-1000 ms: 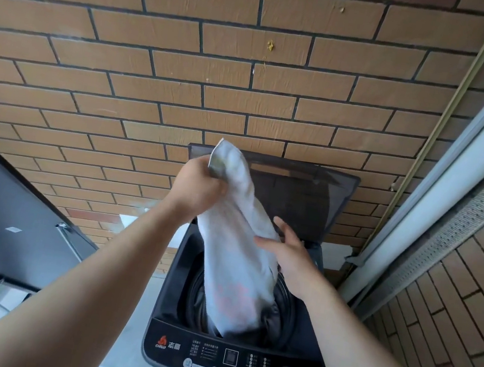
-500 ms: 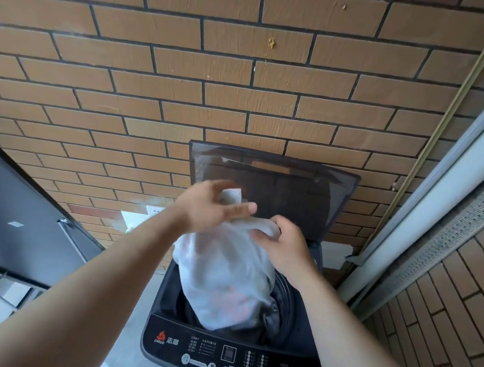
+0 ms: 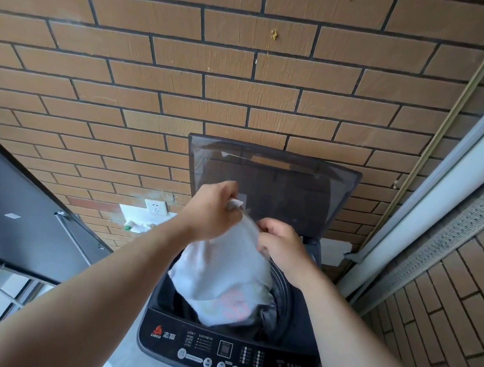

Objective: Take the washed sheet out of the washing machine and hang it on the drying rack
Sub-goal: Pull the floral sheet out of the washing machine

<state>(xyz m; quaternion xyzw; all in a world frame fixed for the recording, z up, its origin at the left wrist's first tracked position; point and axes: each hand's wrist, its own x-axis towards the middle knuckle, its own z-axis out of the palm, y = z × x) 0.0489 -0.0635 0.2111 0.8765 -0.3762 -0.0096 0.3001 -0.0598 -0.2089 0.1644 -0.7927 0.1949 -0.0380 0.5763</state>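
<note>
A black top-loading washing machine stands before me against the brick wall, its dark lid raised. A bunched white sheet with a faint pink print rises out of the drum. My left hand grips the sheet's top end above the drum. My right hand grips the cloth just to the right, its fingers curled into the folds. The sheet's lower end still lies inside the drum, next to some dark grey cloth. No drying rack is in view.
The brick wall is close behind the machine, with a white socket low on the left. A dark panel with glass slants in at the left. A white frame and perforated strip run along the right.
My left hand came down from holding the sheet high and now grips it lower. My right hand went from open beside the sheet to gripping it. The sheet bunched up over the drum.
</note>
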